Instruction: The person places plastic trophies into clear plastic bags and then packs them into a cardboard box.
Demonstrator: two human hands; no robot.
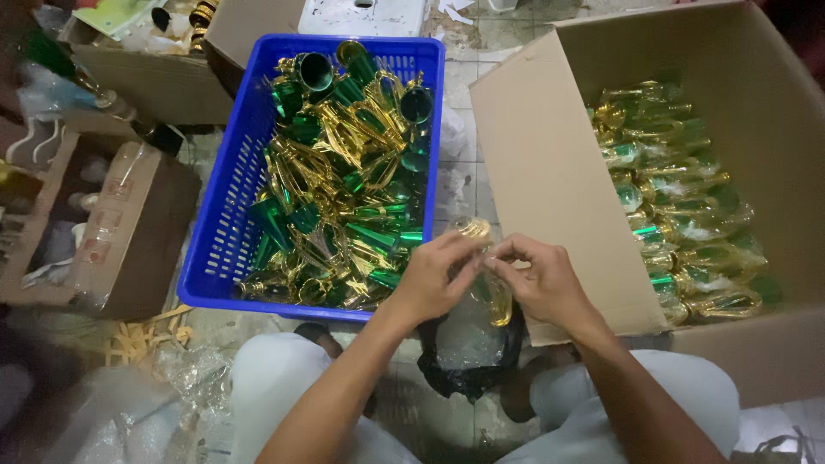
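Head camera showed both hands meeting over the lap, between a blue plastic crate (225, 225) and an open cardboard box (550, 180). Left hand (432, 277) and right hand (540, 279) each pinched the same gold trophy piece (488, 275), which sat partly inside a clear plastic sleeve (468, 331); its round gold top (472, 228) stood above the fingertips.

Risk: the grip was fingertip-only on a glossy, slippery part. A slack pinch could have let the piece slide out and drop onto the tiled floor (464, 185). A hard pull on the thin sleeve could have torn it.

Pose: both forearms converged from below, wrists turned inward, thumbs and forefingers closed on the piece, remaining fingers curled loosely. Loose green-and-gold trophy parts (344, 180) filled the crate; bagged trophy pieces (679, 215) lay stacked in the box.
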